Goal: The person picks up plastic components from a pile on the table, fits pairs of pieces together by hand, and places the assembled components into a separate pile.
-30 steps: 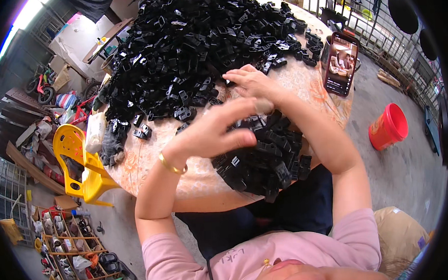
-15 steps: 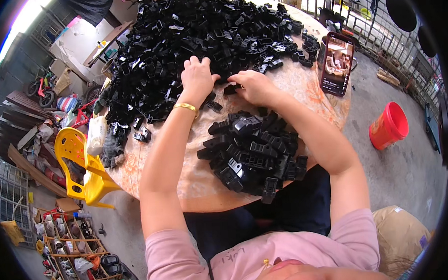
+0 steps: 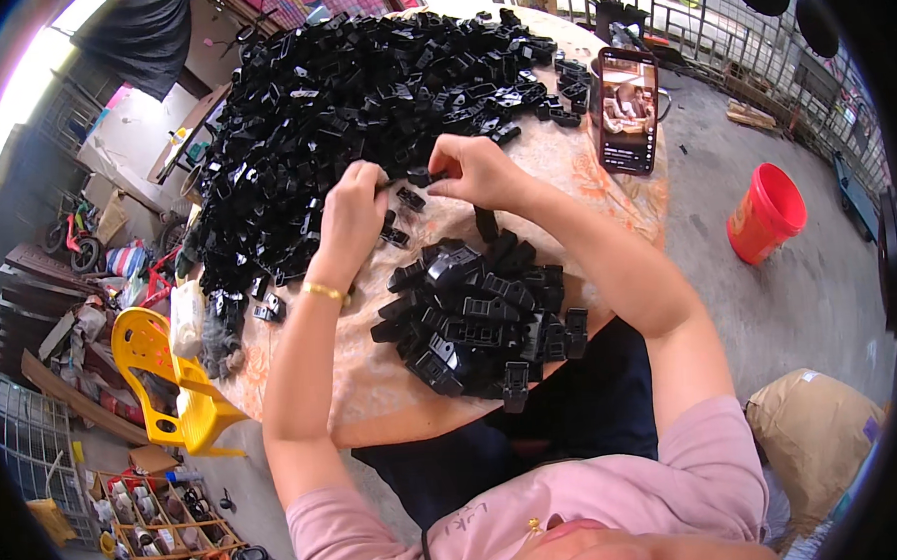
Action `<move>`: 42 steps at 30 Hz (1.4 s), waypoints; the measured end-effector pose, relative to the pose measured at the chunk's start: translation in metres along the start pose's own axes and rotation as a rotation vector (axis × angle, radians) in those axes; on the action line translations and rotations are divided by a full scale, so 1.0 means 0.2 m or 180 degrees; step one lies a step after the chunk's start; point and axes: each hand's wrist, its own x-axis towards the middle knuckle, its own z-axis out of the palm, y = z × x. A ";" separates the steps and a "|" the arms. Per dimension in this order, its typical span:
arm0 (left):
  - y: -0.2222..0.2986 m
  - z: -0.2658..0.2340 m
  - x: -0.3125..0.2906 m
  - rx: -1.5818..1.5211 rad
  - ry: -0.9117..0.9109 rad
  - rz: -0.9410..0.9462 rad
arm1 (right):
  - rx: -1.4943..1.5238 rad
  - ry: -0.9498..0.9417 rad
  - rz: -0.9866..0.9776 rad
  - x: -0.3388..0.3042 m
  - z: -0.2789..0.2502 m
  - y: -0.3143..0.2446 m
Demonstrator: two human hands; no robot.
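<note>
My left hand (image 3: 353, 212) is at the near edge of a large heap of small black plastic parts (image 3: 331, 105). Its fingers are pinched together, and what lies between them is mostly hidden. Close to its right, my right hand (image 3: 476, 172) grips a small black plastic part (image 3: 421, 176) between thumb and fingers, pointing toward the left hand. Below the fingertips a loose black part (image 3: 411, 200) rests on the patterned tablecloth (image 3: 368, 389). Nearer my body, between my forearms, sits a smaller pile of black block-like pieces (image 3: 485, 303).
A phone (image 3: 627, 112) showing a video stands at the table's right side. On the floor are a red bucket (image 3: 768, 213) to the right, a yellow plastic chair (image 3: 178, 392) to the left and a shoe rack (image 3: 169, 532) at lower left. A tan sack (image 3: 811, 434) stands at lower right.
My left hand has drawn back from the large heap toward me, its fingers now pinched. The right hand has lifted its black part closer to the left fingertips. The whole view has shifted slightly.
</note>
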 end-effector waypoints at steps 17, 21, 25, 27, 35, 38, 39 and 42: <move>0.11 -0.03 -0.17 -0.3890 0.0290 -0.1550 | 0.2105 0.0334 0.0148 -0.06 0.11 -0.18; 0.11 -0.02 -0.17 -0.4437 0.0339 -0.1780 | 0.1346 0.0635 -0.0262 -0.06 0.15 -0.20; 0.12 0.01 -0.17 -0.4746 0.0261 -0.1900 | 0.1019 0.0791 -0.0399 -0.08 0.15 -0.23; 0.14 0.01 -0.17 -0.4682 0.0293 -0.1821 | 0.0682 0.0902 -0.0717 -0.08 0.15 -0.24; 0.18 0.00 -0.18 -0.4127 0.0310 -0.1802 | 0.0111 0.0551 -0.1025 -0.08 0.16 -0.24; 0.18 -0.03 -0.17 -0.3837 0.0630 -0.1436 | 0.0083 0.0572 -0.1092 -0.05 0.14 -0.20; 0.20 -0.08 -0.16 -0.3967 0.0633 -0.1448 | 0.0834 0.0412 -0.0492 -0.03 0.12 -0.17; 0.19 -0.11 -0.18 -0.3977 0.0511 -0.1323 | 0.1149 0.0448 0.0253 0.00 0.07 -0.06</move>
